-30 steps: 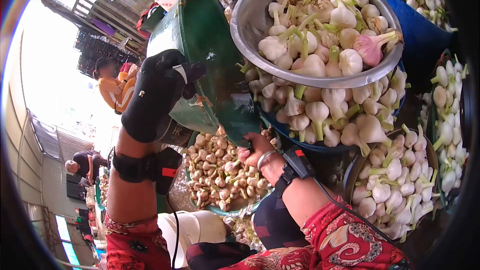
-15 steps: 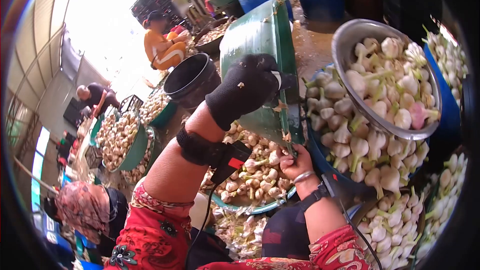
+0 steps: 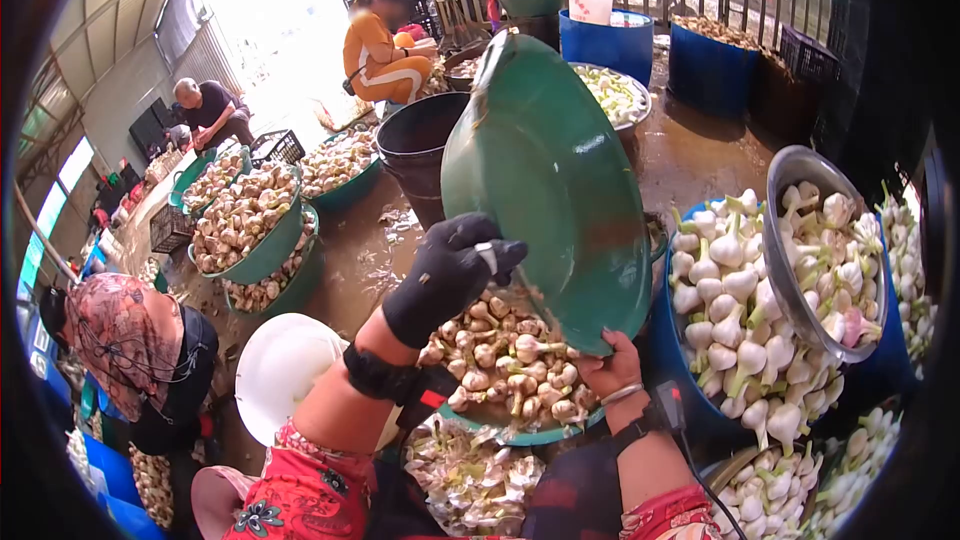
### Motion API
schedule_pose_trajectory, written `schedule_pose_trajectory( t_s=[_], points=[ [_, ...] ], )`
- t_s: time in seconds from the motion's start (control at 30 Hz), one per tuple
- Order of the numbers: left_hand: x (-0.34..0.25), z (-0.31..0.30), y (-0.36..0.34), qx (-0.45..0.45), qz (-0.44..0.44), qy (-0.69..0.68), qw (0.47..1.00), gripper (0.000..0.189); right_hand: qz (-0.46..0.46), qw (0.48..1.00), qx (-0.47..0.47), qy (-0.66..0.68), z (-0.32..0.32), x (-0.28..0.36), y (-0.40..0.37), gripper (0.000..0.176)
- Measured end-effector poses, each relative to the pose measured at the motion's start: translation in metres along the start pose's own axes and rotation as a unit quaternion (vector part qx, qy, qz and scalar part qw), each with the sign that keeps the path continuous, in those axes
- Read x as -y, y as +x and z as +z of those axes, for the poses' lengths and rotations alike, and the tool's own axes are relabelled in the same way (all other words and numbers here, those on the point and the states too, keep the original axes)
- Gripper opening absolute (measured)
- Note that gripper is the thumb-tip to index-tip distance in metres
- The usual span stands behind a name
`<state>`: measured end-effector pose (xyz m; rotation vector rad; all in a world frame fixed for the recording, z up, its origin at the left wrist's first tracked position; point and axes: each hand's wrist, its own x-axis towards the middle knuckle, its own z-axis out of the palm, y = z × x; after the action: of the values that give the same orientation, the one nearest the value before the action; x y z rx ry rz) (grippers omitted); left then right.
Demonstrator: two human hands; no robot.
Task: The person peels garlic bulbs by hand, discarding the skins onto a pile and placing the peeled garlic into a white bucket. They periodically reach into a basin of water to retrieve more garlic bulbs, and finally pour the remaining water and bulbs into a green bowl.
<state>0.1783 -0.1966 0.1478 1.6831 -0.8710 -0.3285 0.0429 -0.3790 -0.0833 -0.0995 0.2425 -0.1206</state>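
A green basin (image 3: 560, 190) is tilted up on its side, its empty inside turned toward the right. My left hand (image 3: 455, 265), in a black glove with a white band on one finger, is curled beside the basin's left side; what it holds, if anything, is hard to make out. My right hand (image 3: 608, 368), bare, grips the basin's lower rim. Below both hands, unpeeled garlic bulbs (image 3: 515, 360) fill another green basin. At the right, cleaned white garlic (image 3: 735, 290) fills a blue tub, and a metal bowl (image 3: 775, 230) of garlic rests on it.
A black bucket (image 3: 415, 155) stands behind the raised basin. Green basins of garlic (image 3: 245, 220) are at the left. A person in orange (image 3: 380, 50) and one in dark clothes (image 3: 210, 110) sit farther back; another person's patterned head covering (image 3: 120, 340) is near left. Peelings (image 3: 470, 480) lie below.
The green basin has turned so its inside shows. My gloved left hand has moved down and left; my right hand still holds the rim. The view has shifted.
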Motion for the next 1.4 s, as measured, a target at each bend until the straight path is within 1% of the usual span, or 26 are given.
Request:
schedule_pose_trajectory(
  t_s=[0.07, 0.1, 0.13, 0.23, 0.3, 0.37, 0.5, 0.6, 0.63, 0.7, 0.77, 0.8, 0.9, 0.93, 0.97, 1.0, 1.03, 1.1, 1.13, 1.17, 1.2, 1.23, 1.3, 1.33, 1.37, 1.4],
  points=[
    [0.015, -0.019, -0.014, -0.036, -0.006, -0.061, 0.997, 0.017, -0.046, 0.993, -0.091, -0.054, 0.041, -0.011, -0.006, 0.014],
    [0.024, -0.028, -0.021, -0.054, -0.002, -0.108, 0.993, 0.016, -0.048, 0.993, -0.088, -0.06, 0.053, -0.012, -0.002, 0.014],
    [0.03, -0.036, -0.027, -0.066, -0.046, -0.202, 0.976, 0.02, -0.053, 0.992, -0.084, -0.082, 0.062, -0.014, 0.002, 0.012],
    [0.034, -0.062, -0.051, -0.12, -0.031, -0.257, 0.959, 0.029, -0.052, 0.991, -0.073, -0.104, 0.076, -0.012, 0.03, 0.006],
    [0.044, -0.078, -0.07, -0.139, -0.032, -0.25, 0.958, 0.033, -0.031, 0.986, -0.042, -0.159, 0.092, -0.005, 0.055, 0.004],
    [0.054, -0.092, -0.087, -0.171, -0.081, -0.186, 0.964, 0.033, -0.06, 0.976, -0.093, -0.188, 0.134, -0.008, 0.081, 0.008],
    [0.092, -0.102, -0.11, -0.188, -0.128, -0.211, 0.951, 0.032, -0.087, 0.968, -0.093, -0.215, 0.202, -0.012, 0.172, 0.009],
    [0.115, -0.098, -0.12, -0.176, -0.175, -0.242, 0.938, 0.03, -0.071, 0.967, -0.085, -0.228, 0.261, -0.029, 0.242, 0.012],
    [0.123, -0.096, -0.123, -0.175, -0.19, -0.236, 0.937, 0.03, -0.065, 0.966, -0.086, -0.236, 0.266, -0.032, 0.269, 0.015],
    [0.138, -0.097, -0.129, -0.149, -0.226, -0.252, 0.929, 0.029, -0.107, 0.972, 0.01, -0.21, 0.279, -0.059, 0.276, 0.022],
    [0.143, -0.101, -0.132, -0.151, -0.236, -0.212, 0.936, 0.03, -0.136, 0.959, -0.002, -0.25, 0.276, -0.07, 0.28, 0.027],
    [0.148, -0.105, -0.132, -0.153, -0.242, -0.228, 0.931, 0.03, -0.11, 0.966, 0.014, -0.233, 0.268, -0.072, 0.279, 0.03],
    [0.151, -0.11, -0.128, -0.163, -0.27, -0.173, 0.933, 0.028, -0.035, 0.953, -0.013, -0.302, 0.23, -0.061, 0.261, 0.033],
    [0.159, -0.108, -0.131, -0.158, -0.259, -0.208, 0.93, 0.027, -0.032, 0.947, -0.038, -0.316, 0.218, -0.058, 0.24, 0.033],
    [0.163, -0.107, -0.13, -0.15, -0.263, -0.173, 0.937, 0.03, -0.028, 0.942, -0.056, -0.331, 0.208, -0.054, 0.223, 0.032],
    [0.17, -0.107, -0.129, -0.124, -0.269, -0.153, 0.943, 0.029, -0.016, 0.941, -0.088, -0.325, 0.194, -0.047, 0.204, 0.03],
    [0.178, -0.105, -0.131, -0.098, -0.277, -0.134, 0.947, 0.028, -0.026, 0.938, -0.084, -0.334, 0.174, -0.04, 0.183, 0.035],
    [0.208, -0.096, -0.137, -0.065, -0.306, -0.137, 0.94, 0.025, 0.002, 0.945, -0.123, -0.304, 0.14, -0.03, 0.136, 0.027],
    [0.214, -0.088, -0.138, -0.05, -0.327, -0.161, 0.93, 0.025, 0.003, 0.935, -0.137, -0.327, 0.123, -0.031, 0.111, 0.024],
    [0.229, -0.085, -0.14, -0.008, -0.35, -0.128, 0.928, 0.027, 0.002, 0.925, -0.147, -0.35, 0.11, -0.032, 0.088, 0.022],
    [0.237, -0.076, -0.14, 0.021, -0.371, -0.06, 0.926, 0.026, 0.043, 0.92, -0.124, -0.369, 0.103, -0.034, 0.064, 0.022],
    [0.246, -0.065, -0.139, 0.05, -0.386, 0.01, 0.921, 0.026, 0.04, 0.916, -0.134, -0.375, 0.096, -0.039, 0.041, 0.022],
    [0.271, -0.045, -0.143, 0.141, -0.319, 0.176, 0.92, 0.022, 0.036, 0.896, -0.172, -0.408, 0.093, -0.053, 0.003, 0.018],
    [0.29, -0.039, -0.145, 0.214, -0.227, 0.248, 0.917, 0.021, 0.021, 0.857, -0.152, -0.492, 0.091, -0.06, -0.012, 0.015],
    [0.302, -0.026, -0.15, 0.243, -0.094, 0.338, 0.904, 0.024, 0.005, 0.81, -0.132, -0.571, 0.09, -0.066, -0.024, 0.013],
    [0.303, -0.012, -0.152, 0.235, -0.105, 0.363, 0.896, 0.028, 0.021, 0.752, -0.136, -0.645, 0.098, -0.071, -0.031, 0.013]
  ],
)
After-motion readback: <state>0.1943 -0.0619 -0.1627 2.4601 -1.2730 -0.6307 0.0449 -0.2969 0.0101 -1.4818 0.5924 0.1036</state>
